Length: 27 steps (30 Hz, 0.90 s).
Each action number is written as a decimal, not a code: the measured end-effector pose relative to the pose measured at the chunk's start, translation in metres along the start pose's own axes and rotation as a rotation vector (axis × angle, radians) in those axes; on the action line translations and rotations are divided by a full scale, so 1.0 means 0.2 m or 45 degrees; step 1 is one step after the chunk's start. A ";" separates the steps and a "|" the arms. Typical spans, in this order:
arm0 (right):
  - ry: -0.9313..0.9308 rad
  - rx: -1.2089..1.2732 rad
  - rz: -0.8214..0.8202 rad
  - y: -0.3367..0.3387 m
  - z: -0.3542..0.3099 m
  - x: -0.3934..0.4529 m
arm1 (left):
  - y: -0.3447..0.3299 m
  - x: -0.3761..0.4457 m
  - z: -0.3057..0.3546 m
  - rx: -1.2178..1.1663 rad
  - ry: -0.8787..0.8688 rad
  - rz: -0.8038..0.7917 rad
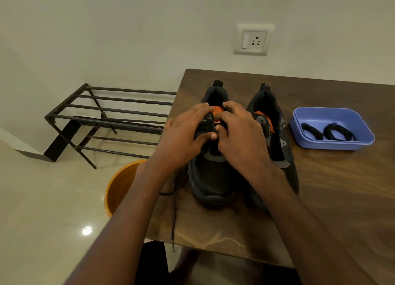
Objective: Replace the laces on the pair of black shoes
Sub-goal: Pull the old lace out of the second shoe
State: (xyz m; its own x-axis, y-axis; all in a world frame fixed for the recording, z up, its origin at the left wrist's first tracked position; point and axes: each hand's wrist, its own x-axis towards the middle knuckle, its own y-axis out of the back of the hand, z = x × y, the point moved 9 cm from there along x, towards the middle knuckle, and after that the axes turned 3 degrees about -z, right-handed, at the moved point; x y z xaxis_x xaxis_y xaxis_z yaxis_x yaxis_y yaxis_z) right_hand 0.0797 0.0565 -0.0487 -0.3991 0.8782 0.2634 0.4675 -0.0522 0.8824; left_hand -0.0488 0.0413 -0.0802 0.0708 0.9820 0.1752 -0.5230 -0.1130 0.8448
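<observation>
Two black shoes with orange lining stand side by side on the wooden table (pixel 320 199), toes toward me. My left hand (pixel 183 135) and my right hand (pixel 239 135) both press on the lacing area of the left shoe (pixel 213 182), fingers pinching at its tongue and eyelets. A loose black lace (pixel 174 216) trails from under my left wrist over the table's front edge. The right shoe (pixel 277 143) stands untouched, partly hidden by my right forearm. Two coiled black laces (pixel 339 131) lie in a blue plastic tray (pixel 361 122) at the right.
An orange bucket (pixel 119 188) stands on the tiled floor left of the table. A black metal shoe rack (pixel 111 115) stands against the wall. A wall socket (pixel 253 40) is above the table's back edge.
</observation>
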 end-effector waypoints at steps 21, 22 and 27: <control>0.035 -0.004 0.114 0.05 0.01 -0.02 | 0.01 0.01 0.03 -0.348 -0.077 0.136; 0.040 -0.005 0.080 0.02 0.00 -0.01 | 0.01 0.01 0.02 -0.351 -0.076 0.135; -0.108 0.139 0.369 0.13 0.12 -0.02 | 0.01 0.01 0.01 -0.371 -0.041 0.124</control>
State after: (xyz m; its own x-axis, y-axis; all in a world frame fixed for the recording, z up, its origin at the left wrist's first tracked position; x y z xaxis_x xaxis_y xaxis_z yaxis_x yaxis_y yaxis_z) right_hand 0.1122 0.0637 -0.0368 -0.1724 0.8710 0.4601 0.6359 -0.2583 0.7273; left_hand -0.0470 0.0424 -0.0771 0.0326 0.9629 0.2679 -0.7501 -0.1536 0.6433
